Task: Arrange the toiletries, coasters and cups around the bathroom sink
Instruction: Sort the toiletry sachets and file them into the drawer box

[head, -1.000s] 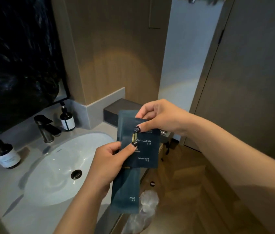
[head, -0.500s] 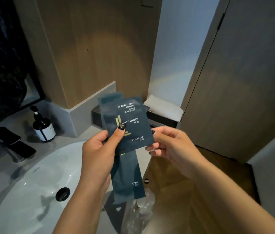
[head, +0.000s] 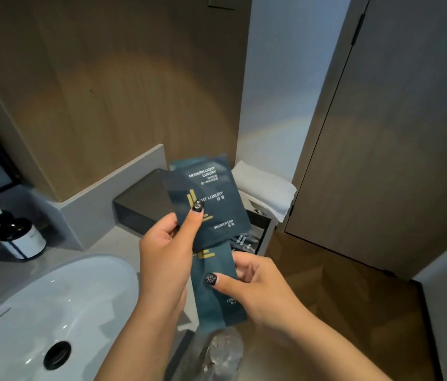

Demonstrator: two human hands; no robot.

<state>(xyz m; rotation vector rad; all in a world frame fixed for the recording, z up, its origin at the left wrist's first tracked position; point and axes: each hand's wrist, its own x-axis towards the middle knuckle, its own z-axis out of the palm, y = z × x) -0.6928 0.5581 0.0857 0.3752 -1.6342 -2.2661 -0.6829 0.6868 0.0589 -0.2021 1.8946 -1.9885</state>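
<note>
The person's left hand (head: 166,259) pinches a fan of dark teal toiletry sachets, its thumb pressed flat on the front of the shower cap packet (head: 211,213) and its fingers curled behind the stack. That packet, printed "SHOWER CAP", sits foremost in the grip and tilts slightly; behind it and just above the thumb, the top of a second sachet (head: 203,169) printed "MODERN LIGHT LUXURY" shows. Below the left thumb hangs the long, narrow comb packet (head: 216,287), running downward from under the shower cap packet. The right hand (head: 258,287) grips this comb packet lower down, thumb across its front and fingers wrapped behind its right edge, so both hands are closed on sachets with no slack visible. The edge of one more dark sachet peeks out to the right, between the two hands, its lettering too small to read. Under the right hand's grip, a crumpled clear plastic wrapper (head: 222,350) lies near the counter edge. To the left of the left hand's hold lies the white sink basin (head: 52,303) with its black drain (head: 57,354), set in the grey countertop (head: 107,240). Further left stands a dark pump bottle (head: 20,237) with a white label. Beyond the held sachets sits a dark tray (head: 140,204), and to its right a folded white towel (head: 266,188).
</note>
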